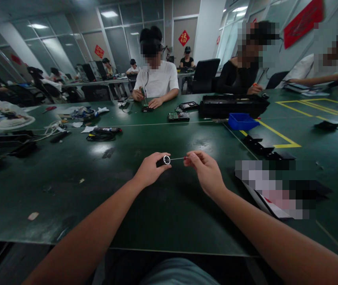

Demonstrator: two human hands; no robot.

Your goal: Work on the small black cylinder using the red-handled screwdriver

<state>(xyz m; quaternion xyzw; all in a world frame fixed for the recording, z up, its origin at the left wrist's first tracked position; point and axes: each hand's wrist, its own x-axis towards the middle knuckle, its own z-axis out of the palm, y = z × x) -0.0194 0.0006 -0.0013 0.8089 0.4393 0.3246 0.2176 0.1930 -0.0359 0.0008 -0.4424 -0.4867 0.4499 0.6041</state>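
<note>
My left hand (148, 171) is closed around a short black cylinder (161, 162), whose round end with a bright white ring faces right. In my right hand (206, 171), the fingers pinch the small red handle of a thin screwdriver-like tool (177, 159). Its slim metal shaft points left and reaches the ringed end of the cylinder; whether the tip goes inside, I cannot tell. Both hands are above the green table (169, 213), near its middle. Most of the tool's handle is hidden by my right fingers.
Right of my hands lie a partly blurred flat item (263, 198), black brackets (257, 146) and a blue bin (242, 121). A long black casing (234, 105) and circuit boards (178, 116) lie farther back. Coiled black cable (103, 134) is at left. Across the table sits a person (157, 79).
</note>
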